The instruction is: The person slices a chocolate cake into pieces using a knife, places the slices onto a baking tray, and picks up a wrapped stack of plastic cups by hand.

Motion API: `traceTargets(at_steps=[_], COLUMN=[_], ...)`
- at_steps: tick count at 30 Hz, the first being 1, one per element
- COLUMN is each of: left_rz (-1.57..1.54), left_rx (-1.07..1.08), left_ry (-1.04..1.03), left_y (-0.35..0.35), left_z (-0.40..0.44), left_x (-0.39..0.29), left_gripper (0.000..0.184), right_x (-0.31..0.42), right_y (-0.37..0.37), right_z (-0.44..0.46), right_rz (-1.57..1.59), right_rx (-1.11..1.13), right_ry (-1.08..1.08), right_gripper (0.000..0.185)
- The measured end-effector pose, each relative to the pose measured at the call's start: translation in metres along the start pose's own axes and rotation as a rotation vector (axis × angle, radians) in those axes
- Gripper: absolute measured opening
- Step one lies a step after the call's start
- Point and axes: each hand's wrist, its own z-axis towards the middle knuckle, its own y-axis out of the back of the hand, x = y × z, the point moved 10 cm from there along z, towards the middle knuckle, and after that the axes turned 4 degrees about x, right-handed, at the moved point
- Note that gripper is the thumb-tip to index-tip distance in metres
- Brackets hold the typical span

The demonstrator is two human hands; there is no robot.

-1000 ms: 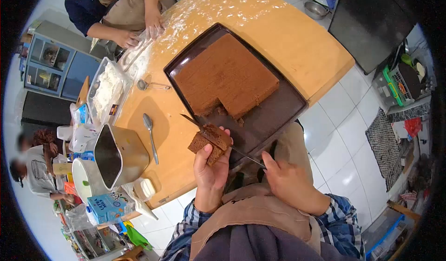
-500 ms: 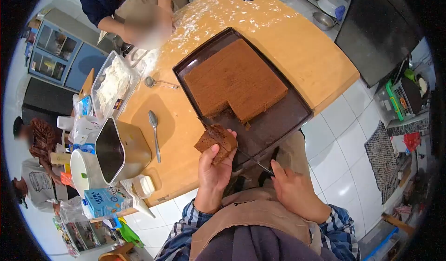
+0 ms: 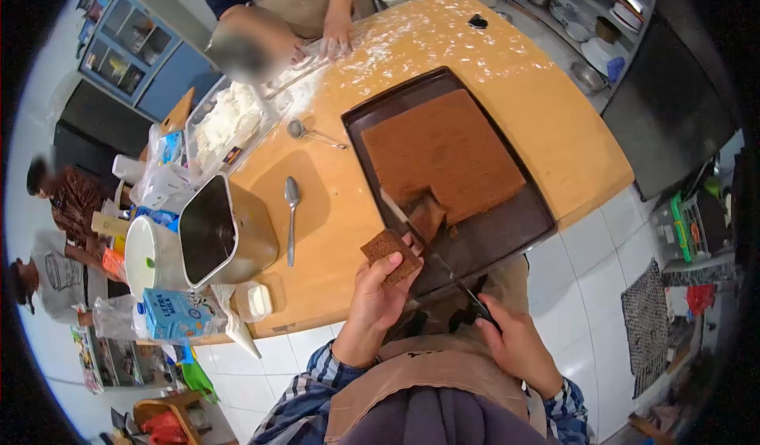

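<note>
Between the thumb and fingers of my left hand (image 3: 378,294) is a piece of brown cake (image 3: 391,253), held above the table's near edge. My right hand (image 3: 516,344) grips the dark handle of a long knife (image 3: 438,260). The blade points up and left, its tip near the cut corner of the large cake (image 3: 443,156). That cake lies on a dark tray (image 3: 507,235) and has a notch in its near side. A separate brown piece (image 3: 427,217) shows in the notch, beside the blade.
Left on the table (image 3: 324,207) are a spoon (image 3: 292,219), a small strainer (image 3: 298,130), a metal tin (image 3: 257,235), a milk carton (image 3: 178,313) and a flour container (image 3: 229,124). Across the table, a person's hand (image 3: 337,36) rests by floured dough. Two people stand far left.
The knife has come away from the piece in my left hand and now reaches toward the tray. A cake piece now shows in the notch. The view has shifted.
</note>
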Motion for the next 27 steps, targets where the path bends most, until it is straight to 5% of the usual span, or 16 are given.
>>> traceTargets(at_steps=[9,18,27], left_rz=[-0.021,-0.052,-0.018], left_rx=[-0.054,-0.005,-0.071], left_ry=[0.002,-0.285,-0.309], left_y=[0.000,0.007,0.010], left_z=[-0.019,-0.011,-0.003], left_x=[-0.007,-0.037,-0.042], left_gripper=[0.046,0.046,0.043], right_x=[0.040,0.048,0.047], right_y=[0.000,-0.007,-0.012], right_z=[-0.015,-0.016,-0.011], right_rz=[-0.097,-0.138,-0.200], right_rx=[-0.008,-0.010,-0.006], right_ry=[0.145,0.136,0.155], right_gripper=[0.045,0.045,0.045])
